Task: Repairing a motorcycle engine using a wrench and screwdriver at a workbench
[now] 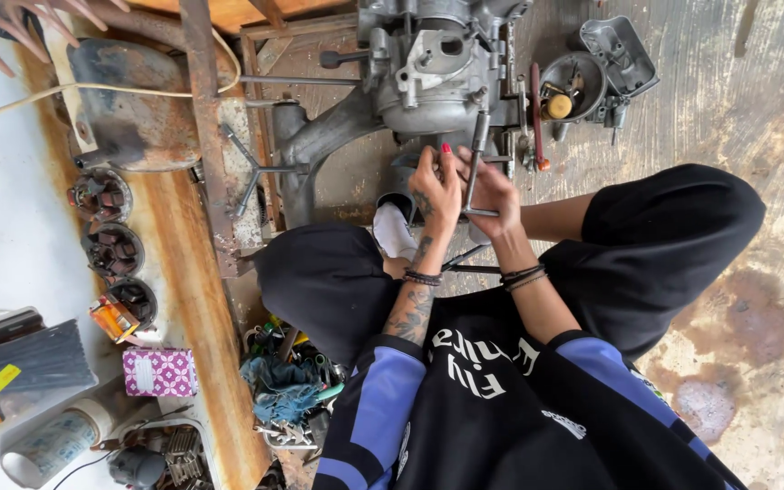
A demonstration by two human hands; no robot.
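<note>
1. Right hand: fingers closed around the shaft of a T-handle socket wrench. The wrench stands steeply, socket end up against the lower edge of the engine casing, cross-handle end down by the palm.
2. Left hand: fingertips pinched together just left of the wrench shaft, below the casing. Can't tell what they pinch; it's too small and hidden behind the fingers. Painted nail visible at the top.
3. Both hands touching or nearly so, directly under the casing, above the person's crossed legs.
4. Judged step: working a fastener on the casing's underside. Wrench is seated or being seated, left hand steadies at the joint.
5. Next move calls for: socket square on the fastener head, right hand free to rotate the shaft, left fingers clear of the turning part. Casing sits loose on the floor, so it may want bracing against torque.
6. Right of the casing: round carburettor bowl with a yellow part inside, and a grey cover beyond it, both on the concrete.
7. Left of the casing: a 3-arm wrench on a rusty steel frame.
8. Further left of the casing: 3 stator coils in a row on the bench edge, a purple patterned box below them.
</note>
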